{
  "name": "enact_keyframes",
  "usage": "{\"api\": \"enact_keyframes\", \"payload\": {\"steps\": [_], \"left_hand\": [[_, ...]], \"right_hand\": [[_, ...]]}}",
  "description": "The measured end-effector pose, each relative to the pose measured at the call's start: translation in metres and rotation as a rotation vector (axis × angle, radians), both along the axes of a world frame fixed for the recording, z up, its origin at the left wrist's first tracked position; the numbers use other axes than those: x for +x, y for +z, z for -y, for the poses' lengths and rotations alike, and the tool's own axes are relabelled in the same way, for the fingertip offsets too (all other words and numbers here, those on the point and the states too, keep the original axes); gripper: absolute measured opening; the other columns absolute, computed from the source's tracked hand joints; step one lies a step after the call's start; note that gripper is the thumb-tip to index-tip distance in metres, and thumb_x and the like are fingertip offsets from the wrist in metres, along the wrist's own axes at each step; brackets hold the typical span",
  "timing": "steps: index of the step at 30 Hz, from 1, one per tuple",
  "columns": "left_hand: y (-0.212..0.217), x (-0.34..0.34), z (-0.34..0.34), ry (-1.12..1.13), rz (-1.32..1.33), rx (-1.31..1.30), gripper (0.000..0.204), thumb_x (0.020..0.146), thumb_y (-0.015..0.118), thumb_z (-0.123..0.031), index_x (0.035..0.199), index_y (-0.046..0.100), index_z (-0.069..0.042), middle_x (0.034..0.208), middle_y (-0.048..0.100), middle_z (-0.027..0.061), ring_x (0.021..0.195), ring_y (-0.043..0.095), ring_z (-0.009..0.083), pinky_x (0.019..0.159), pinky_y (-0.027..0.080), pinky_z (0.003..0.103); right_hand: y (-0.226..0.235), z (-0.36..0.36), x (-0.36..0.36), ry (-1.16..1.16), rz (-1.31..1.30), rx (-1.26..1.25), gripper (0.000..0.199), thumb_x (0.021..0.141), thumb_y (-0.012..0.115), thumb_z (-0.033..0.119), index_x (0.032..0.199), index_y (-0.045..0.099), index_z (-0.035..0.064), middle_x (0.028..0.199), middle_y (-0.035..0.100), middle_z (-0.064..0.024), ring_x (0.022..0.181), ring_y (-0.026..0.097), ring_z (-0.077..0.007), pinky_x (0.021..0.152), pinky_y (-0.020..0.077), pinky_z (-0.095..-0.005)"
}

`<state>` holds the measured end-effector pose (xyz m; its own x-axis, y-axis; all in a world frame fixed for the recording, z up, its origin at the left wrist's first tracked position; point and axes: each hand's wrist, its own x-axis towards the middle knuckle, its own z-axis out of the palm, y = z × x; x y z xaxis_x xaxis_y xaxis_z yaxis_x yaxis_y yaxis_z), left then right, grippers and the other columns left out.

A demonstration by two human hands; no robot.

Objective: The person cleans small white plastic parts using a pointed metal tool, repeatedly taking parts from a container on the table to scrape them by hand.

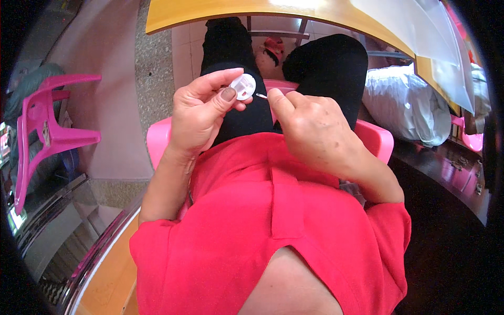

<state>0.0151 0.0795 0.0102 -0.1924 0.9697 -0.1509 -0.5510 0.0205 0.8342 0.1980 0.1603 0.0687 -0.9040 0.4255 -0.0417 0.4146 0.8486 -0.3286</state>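
Above my lap, my left hand [207, 107] pinches a small round white plastic piece [243, 86] between thumb and fingers. Its face is turned up and shows a raised part and a small reddish-brown spot. Just to the right, my right hand [310, 123] is closed with its back toward me. From its fingertips sticks out the light tip of a thin, slender tool [261, 95], pointing at the round piece with a slight gap between them. The rest of that tool is hidden inside my hand.
A yellow-edged table [273, 11] curves across the far side, with translucent plastic sheeting [441, 47] at its right. Beneath it sits a full white plastic bag [407, 102]. A pink plastic chair [47, 126] is at the left. I sit on another pink chair [159, 139].
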Motion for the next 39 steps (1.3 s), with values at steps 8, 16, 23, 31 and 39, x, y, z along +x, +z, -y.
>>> {"api": "enact_keyframes", "payload": {"steps": [8, 16, 23, 31, 39], "left_hand": [[0.000, -0.002, 0.001, -0.007, -0.098, 0.017, 0.030, 0.088, 0.059, -0.005, 0.117, 0.058, 0.003, 0.100, 0.064, 0.0148, 0.081, 0.063, 0.0199, 0.070, 0.052, 0.027], [0.004, -0.001, 0.002, -0.006, -0.205, -0.001, 0.026, 0.088, 0.059, -0.003, 0.113, 0.062, 0.001, 0.093, 0.064, 0.0111, 0.076, 0.062, 0.0143, 0.066, 0.050, 0.023], [0.005, -0.001, 0.002, -0.036, -0.156, -0.013, 0.023, 0.088, 0.059, -0.002, 0.110, 0.063, 0.002, 0.089, 0.065, 0.0113, 0.072, 0.062, 0.0141, 0.060, 0.051, 0.023], [0.004, 0.002, 0.002, -0.031, -0.144, -0.067, 0.018, 0.086, 0.060, -0.001, 0.103, 0.064, 0.004, 0.085, 0.067, 0.0121, 0.064, 0.060, 0.0130, 0.059, 0.051, 0.024], [0.019, 0.001, -0.017, 0.055, -0.222, -0.228, 0.020, 0.089, 0.057, -0.003, 0.108, 0.057, 0.005, 0.089, 0.065, 0.0132, 0.070, 0.065, 0.0190, 0.057, 0.053, 0.026]], "right_hand": [[0.000, -0.002, -0.009, 0.000, -0.080, -0.011, 0.020, 0.075, 0.056, 0.002, 0.094, 0.051, -0.0009, 0.069, 0.056, -0.0133, 0.062, 0.061, -0.0289, 0.052, 0.0484, -0.0355], [0.001, -0.003, -0.017, 0.061, -0.005, 0.008, 0.016, 0.078, 0.055, 0.006, 0.092, 0.050, -0.0001, 0.072, 0.059, -0.0136, 0.065, 0.062, -0.0290, 0.054, 0.0501, -0.0363], [0.003, -0.004, -0.021, 0.120, 0.045, 0.083, 0.017, 0.079, 0.054, 0.008, 0.093, 0.053, -0.0016, 0.072, 0.060, -0.0142, 0.063, 0.063, -0.0274, 0.051, 0.0496, -0.0352], [0.008, -0.007, -0.019, 0.324, 0.059, 0.336, 0.012, 0.081, 0.053, 0.010, 0.080, 0.055, -0.0011, 0.062, 0.056, -0.0088, 0.054, 0.059, -0.0179, 0.043, 0.0451, -0.0281], [0.003, -0.025, -0.009, 0.093, -0.082, 0.123, 0.019, 0.080, 0.052, 0.013, 0.091, 0.054, -0.0029, 0.067, 0.058, -0.0120, 0.058, 0.062, -0.0245, 0.047, 0.0490, -0.0352]]}}
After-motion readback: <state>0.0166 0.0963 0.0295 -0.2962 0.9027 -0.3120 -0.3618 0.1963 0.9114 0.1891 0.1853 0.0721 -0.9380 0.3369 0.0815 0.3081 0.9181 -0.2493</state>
